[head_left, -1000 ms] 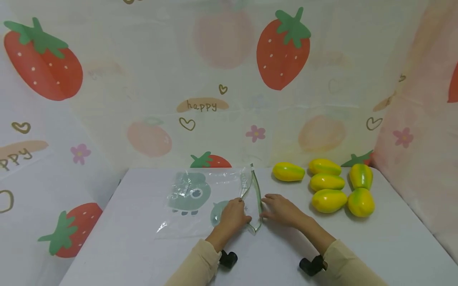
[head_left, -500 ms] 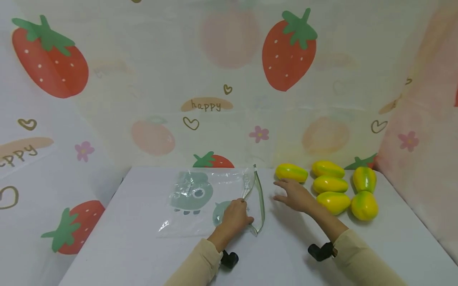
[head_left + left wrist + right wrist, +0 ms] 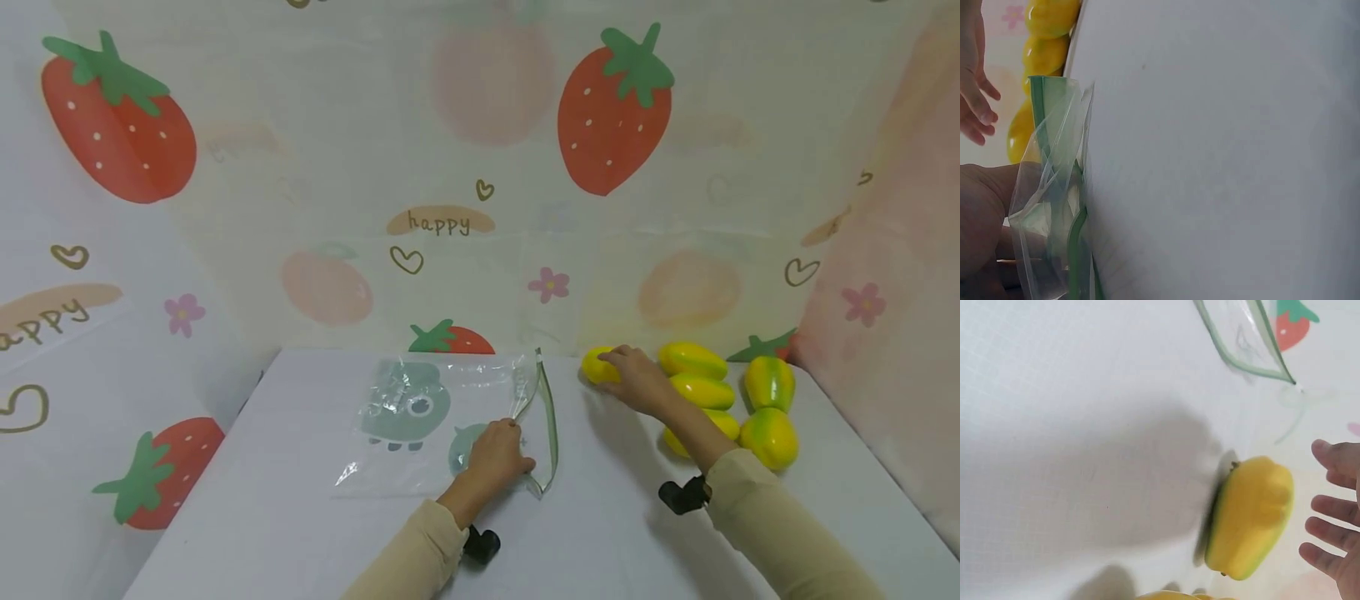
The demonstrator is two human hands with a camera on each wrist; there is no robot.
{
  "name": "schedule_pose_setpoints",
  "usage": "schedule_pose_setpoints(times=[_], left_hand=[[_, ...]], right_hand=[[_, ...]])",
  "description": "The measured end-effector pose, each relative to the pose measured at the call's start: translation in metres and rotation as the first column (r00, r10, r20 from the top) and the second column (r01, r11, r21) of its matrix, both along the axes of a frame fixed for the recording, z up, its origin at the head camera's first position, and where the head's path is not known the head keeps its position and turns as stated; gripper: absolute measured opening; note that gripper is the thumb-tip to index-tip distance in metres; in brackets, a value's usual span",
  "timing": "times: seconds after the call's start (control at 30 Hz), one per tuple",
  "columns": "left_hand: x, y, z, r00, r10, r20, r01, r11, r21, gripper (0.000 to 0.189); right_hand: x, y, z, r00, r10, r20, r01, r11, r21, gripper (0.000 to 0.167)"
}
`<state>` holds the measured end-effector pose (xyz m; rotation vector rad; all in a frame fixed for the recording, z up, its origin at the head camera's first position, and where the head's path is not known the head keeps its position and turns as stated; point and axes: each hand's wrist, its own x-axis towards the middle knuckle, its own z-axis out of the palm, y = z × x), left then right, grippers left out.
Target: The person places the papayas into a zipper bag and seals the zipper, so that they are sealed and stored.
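Observation:
A clear zip bag (image 3: 482,379) with a green-edged mouth and a green cartoon print lies flat, its mouth facing right. My left hand (image 3: 495,454) holds the near part of that mouth; in the left wrist view its fingers show through the clear plastic (image 3: 1025,219), and the green zip edge (image 3: 1038,106) stands parted. My right hand (image 3: 639,382) reaches over a yellow-green papaya (image 3: 594,367) at the back of the table. In the right wrist view its fingers are spread beside the papaya (image 3: 1250,519), with a gap between them.
Several more papayas sit in a cluster at right, among them a front one (image 3: 769,439) and a back one (image 3: 693,359); my right forearm partly covers some. A strawberry-printed curtain (image 3: 480,150) backs the white table (image 3: 247,500).
My right hand has left the bag's mouth and moved right and back to the lone papaya. The left hand keeps its place on the bag. The head view has shifted slightly.

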<state>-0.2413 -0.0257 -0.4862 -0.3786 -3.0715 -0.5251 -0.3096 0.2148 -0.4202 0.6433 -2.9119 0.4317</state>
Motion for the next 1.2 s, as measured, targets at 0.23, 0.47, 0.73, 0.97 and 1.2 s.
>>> schedule_pose_setpoints(times=[0.23,0.47,0.73,0.97,1.2], left_hand=[[0.001,0.001,-0.001,1.0,0.005,-0.002,-0.005,1.0,-0.004,0.041],[0.0,0.001,-0.004,1.0,0.001,-0.018,-0.001,1.0,-0.01,0.04],[-0.001,0.001,-0.003,1.0,0.007,-0.011,-0.008,1.0,-0.013,0.041],[-0.001,0.002,-0.003,1.0,0.013,-0.004,-0.013,1.0,-0.025,0.042],[-0.001,0.001,-0.002,1.0,0.007,-0.003,-0.007,1.0,-0.023,0.044]], right_hand=[[-0.013,0.005,-0.006,0.997,-0.056,0.057,0.057,0.998,0.0,0.048],[-0.021,0.008,-0.008,0.994,-0.077,0.071,0.077,0.997,0.0,0.05],[-0.03,0.009,-0.009,0.99,-0.097,0.099,0.095,0.995,0.02,0.053],[-0.038,0.012,-0.013,0.986,-0.101,0.133,0.102,0.995,0.001,0.054],[-0.041,0.008,-0.019,0.987,-0.104,0.126,0.104,0.995,0.005,0.057]])
